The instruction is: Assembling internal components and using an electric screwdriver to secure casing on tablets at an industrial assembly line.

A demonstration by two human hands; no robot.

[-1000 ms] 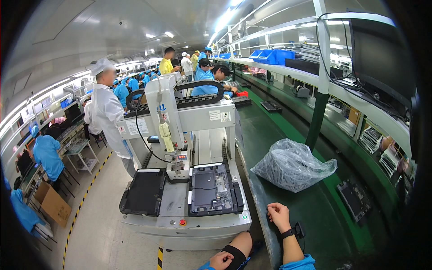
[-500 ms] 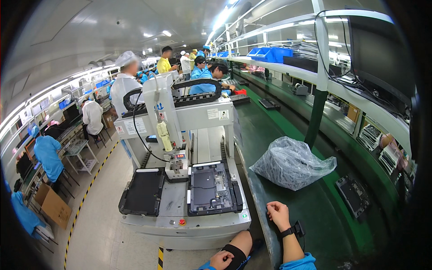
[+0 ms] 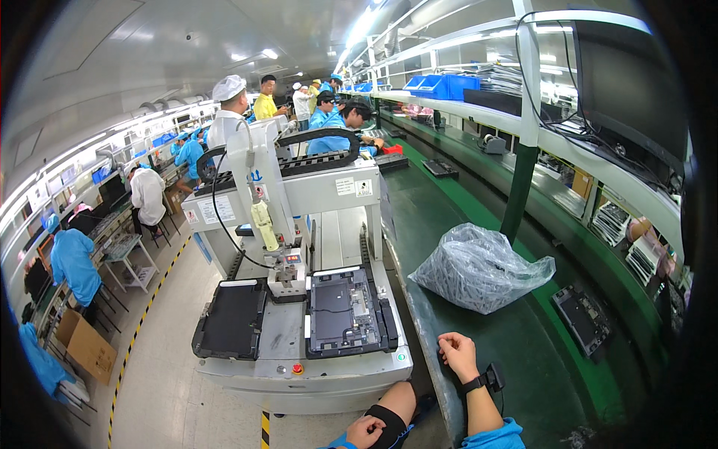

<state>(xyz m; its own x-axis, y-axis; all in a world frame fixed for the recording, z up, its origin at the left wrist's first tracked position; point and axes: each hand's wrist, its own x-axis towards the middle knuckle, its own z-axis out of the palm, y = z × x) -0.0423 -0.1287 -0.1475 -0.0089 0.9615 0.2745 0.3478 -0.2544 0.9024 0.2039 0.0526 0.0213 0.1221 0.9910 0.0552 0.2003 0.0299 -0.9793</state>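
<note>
My left hand (image 3: pixel 364 432) rests on my leg at the bottom, over a black band (image 3: pixel 389 424) around the knee. Its fingers are curled, and I see nothing in them. My right hand (image 3: pixel 458 355) lies at the near edge of the green conveyor bench (image 3: pixel 467 327), fingers bent in and no object visible in them. A black wristband (image 3: pixel 473 384) and a small dark device (image 3: pixel 494 376) sit at that wrist. Ahead of it lies a clear plastic bag (image 3: pixel 482 269), crumpled. To the right is an opened tablet-like unit (image 3: pixel 581 320) with its inside parts showing.
Left of the bench stands a white desktop machine (image 3: pixel 321 389) with two black fixtures; the right fixture (image 3: pixel 340 310) holds an opened device, the left one (image 3: pixel 230 318) a dark panel. A red button (image 3: pixel 298 369) is on its front. A green post (image 3: pixel 520 193) rises beyond the bag. Co-workers work farther off.
The whole view has shifted slightly left. Behind the machine, the person in white has turned their head. Both my hands keep their places and poses.
</note>
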